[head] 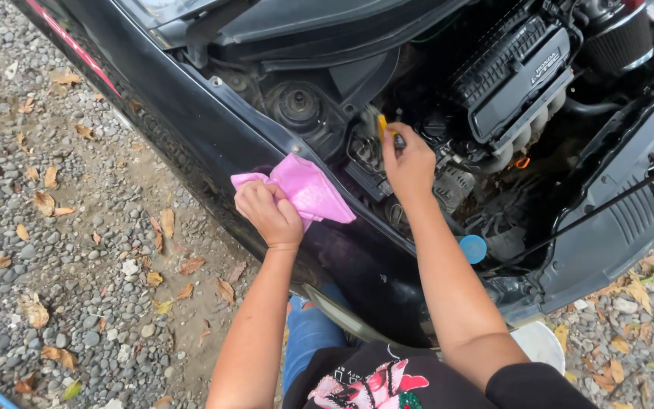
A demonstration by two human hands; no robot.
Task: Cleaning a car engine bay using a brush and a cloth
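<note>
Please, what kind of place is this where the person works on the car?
Probably an outdoor parking spot or driveway, not a workshop. The black car stands with its engine bay open, on gravel ground scattered with dry leaves. Daylight falls on everything, and no roof or wall is in view.

gravel (77,250), dry leaves (43,203), blue cap (473,248), white bucket (543,344)

The only label in view is a small raised badge (546,68) moulded into the black ribbed engine cover (512,72), far right in the open engine bay. It is a short strip of pale lettering on the cover's sloping right end, tilted with it. No packages, signs or screens show.
</note>
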